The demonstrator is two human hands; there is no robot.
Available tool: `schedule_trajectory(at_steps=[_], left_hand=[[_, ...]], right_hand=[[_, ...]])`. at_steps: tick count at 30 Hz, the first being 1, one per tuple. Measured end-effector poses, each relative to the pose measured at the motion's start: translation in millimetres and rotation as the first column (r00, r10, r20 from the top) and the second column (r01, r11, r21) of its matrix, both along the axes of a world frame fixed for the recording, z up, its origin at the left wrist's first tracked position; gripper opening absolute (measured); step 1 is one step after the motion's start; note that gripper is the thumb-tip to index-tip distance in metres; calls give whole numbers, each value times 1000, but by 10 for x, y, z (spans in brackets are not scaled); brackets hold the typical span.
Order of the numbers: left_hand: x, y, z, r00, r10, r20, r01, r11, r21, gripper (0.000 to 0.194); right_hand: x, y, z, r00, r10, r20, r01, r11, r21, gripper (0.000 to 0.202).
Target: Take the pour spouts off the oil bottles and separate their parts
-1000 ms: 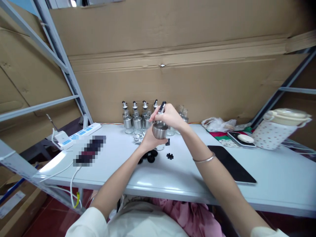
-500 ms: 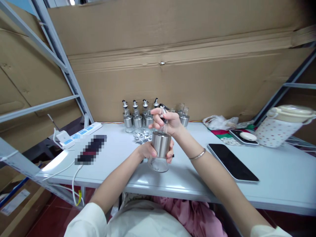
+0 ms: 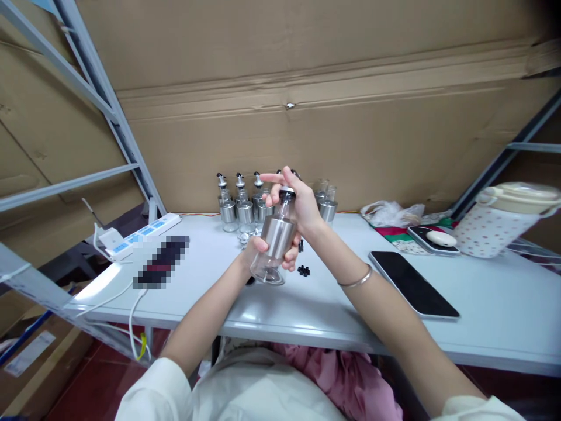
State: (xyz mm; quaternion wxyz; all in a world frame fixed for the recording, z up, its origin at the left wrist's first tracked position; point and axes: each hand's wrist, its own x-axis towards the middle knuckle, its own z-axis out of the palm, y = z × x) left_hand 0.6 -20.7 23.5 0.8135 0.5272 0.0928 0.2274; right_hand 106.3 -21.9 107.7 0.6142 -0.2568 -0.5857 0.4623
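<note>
A glass oil bottle (image 3: 279, 237) with a steel band is held above the table, leaning with its top to the right. My left hand (image 3: 256, 248) wraps round its lower body. At the neck, my right hand (image 3: 302, 196) closes its fingers round the silver and black pourer top, which it partly covers. Small black parts (image 3: 304, 271) lie on the table to the right of the bottle. Behind my left hand is a pile of silver pieces (image 3: 246, 238), mostly hidden. Bottles with pourer tops (image 3: 240, 181) and open bottles (image 3: 228, 214) stand in rows at the back.
On the left lie a power strip (image 3: 146, 235) with cables and a blurred dark object (image 3: 162, 263). To the right are a black-screened phone (image 3: 412, 283), a white oval case (image 3: 440, 238), a plastic bag (image 3: 392, 213) and a dotted jug (image 3: 495, 225). Cardboard (image 3: 307, 140) closes off the back.
The bottle has gone from nearly upright to tilted and moved slightly up. My right hand has turned round the pourer top, its index finger now stretched out. Black parts have come into view.
</note>
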Motion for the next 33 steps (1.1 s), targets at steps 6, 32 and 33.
schedule_trajectory(at_steps=[6,32,33], left_hand=[[107,-73,37,985,173,5,-173,978,117,43],[28,278,-298,941,-331,-71,335,941,45,73],[56,270,-313,953,-295,-71,298,954,29,75]], right_hand=[[132,109,-7,979,-135,151,126,990,68,49],[10,29,18,974,211,-80,-216,974,-63,55],[-7,30,16,978,183,-101,-190,980,-65,55]])
